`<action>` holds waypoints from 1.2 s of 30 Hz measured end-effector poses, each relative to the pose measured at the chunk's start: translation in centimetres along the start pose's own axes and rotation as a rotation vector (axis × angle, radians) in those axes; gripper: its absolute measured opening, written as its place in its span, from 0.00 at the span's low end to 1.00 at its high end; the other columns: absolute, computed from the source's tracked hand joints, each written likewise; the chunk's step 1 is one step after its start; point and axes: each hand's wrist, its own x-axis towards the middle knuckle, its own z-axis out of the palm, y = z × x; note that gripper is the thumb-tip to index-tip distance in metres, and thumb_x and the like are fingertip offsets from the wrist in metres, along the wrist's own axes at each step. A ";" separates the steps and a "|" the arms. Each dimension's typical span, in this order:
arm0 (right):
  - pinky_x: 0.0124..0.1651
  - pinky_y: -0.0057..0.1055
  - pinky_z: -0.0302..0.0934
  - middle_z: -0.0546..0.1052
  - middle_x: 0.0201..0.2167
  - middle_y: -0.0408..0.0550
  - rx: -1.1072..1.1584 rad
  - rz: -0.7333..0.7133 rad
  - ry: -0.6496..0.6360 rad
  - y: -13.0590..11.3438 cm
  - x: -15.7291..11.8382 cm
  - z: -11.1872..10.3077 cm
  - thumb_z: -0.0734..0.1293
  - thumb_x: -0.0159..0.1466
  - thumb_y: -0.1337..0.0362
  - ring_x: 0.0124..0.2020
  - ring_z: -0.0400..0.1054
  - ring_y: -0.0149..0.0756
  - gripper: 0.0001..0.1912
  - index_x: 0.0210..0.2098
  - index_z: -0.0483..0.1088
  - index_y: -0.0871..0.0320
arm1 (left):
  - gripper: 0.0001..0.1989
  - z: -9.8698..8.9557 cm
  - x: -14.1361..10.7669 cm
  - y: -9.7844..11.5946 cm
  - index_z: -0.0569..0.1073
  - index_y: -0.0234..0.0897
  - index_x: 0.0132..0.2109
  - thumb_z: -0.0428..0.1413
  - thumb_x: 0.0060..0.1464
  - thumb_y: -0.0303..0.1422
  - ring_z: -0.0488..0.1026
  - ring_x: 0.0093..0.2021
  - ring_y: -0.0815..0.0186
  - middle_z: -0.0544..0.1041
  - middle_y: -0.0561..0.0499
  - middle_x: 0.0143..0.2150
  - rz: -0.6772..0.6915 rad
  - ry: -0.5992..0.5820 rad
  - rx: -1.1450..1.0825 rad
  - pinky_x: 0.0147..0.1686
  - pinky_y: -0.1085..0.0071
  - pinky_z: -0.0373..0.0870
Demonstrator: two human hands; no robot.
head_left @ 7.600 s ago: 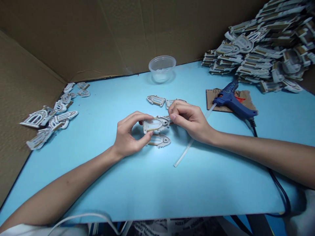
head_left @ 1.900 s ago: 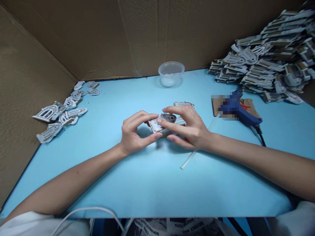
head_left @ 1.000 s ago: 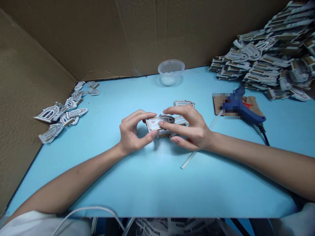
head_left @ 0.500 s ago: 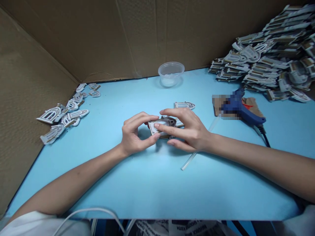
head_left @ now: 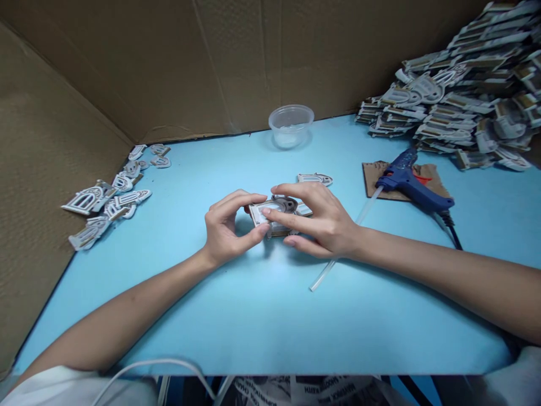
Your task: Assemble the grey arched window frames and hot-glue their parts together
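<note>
In the middle of the head view, a small white-and-brown arched window piece (head_left: 276,211) is held just above the table. My left hand (head_left: 230,228) pinches its left end between thumb and fingers. My right hand (head_left: 325,223) is closed round its other end, with one fingertip lying on its top face. Parts of similar pieces show under and behind it, partly hidden by my fingers. Another arched piece (head_left: 315,179) lies flat just beyond my right hand. A clear glue stick (head_left: 323,275) passes beneath my right wrist toward the glue gun.
A blue glue gun (head_left: 416,183) rests on a cardboard scrap (head_left: 371,172) at right, its cord running toward me. Stacked pieces (head_left: 448,121) fill the back right; several loose ones (head_left: 122,197) lie at left. A clear plastic bowl (head_left: 291,127) stands near the cardboard wall (head_left: 169,67).
Both hands keep their hold on the arched window piece with barely any movement. The whole view has shifted slightly.
</note>
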 end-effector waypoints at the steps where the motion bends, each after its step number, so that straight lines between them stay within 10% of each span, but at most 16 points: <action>1: 0.51 0.49 0.65 0.71 0.59 0.64 -0.010 0.016 0.017 0.0 0.0 0.0 0.59 0.75 0.54 0.54 0.69 0.50 0.22 0.60 0.72 0.58 | 0.20 0.0 0.0 0.0 0.80 0.38 0.54 0.67 0.53 0.29 0.74 0.38 0.64 0.80 0.45 0.41 0.000 0.003 0.001 0.37 0.68 0.70; 19: 0.53 0.51 0.65 0.70 0.60 0.63 0.011 0.016 0.005 0.2 0.0 0.0 0.58 0.75 0.52 0.56 0.68 0.51 0.23 0.61 0.72 0.57 | 0.18 0.1 0.1 0.2 0.81 0.37 0.52 0.68 0.54 0.32 0.74 0.37 0.64 0.80 0.45 0.39 -0.021 0.025 0.002 0.36 0.68 0.71; 32: 0.42 0.34 0.67 0.79 0.38 0.50 0.659 0.672 0.116 1.2 0.6 -0.1 0.64 0.74 0.55 0.39 0.73 0.36 0.16 0.51 0.76 0.60 | 0.18 0.0 0.0 -0.1 0.81 0.38 0.52 0.68 0.53 0.32 0.74 0.37 0.64 0.80 0.46 0.39 -0.018 -0.005 -0.008 0.36 0.68 0.71; 36: 0.40 0.32 0.65 0.79 0.36 0.49 0.736 0.676 0.118 1.3 0.7 -0.2 0.67 0.72 0.55 0.38 0.73 0.35 0.15 0.48 0.76 0.60 | 0.19 0.1 0.0 -0.1 0.81 0.38 0.52 0.68 0.53 0.32 0.75 0.37 0.64 0.81 0.46 0.39 0.016 -0.020 0.021 0.35 0.69 0.72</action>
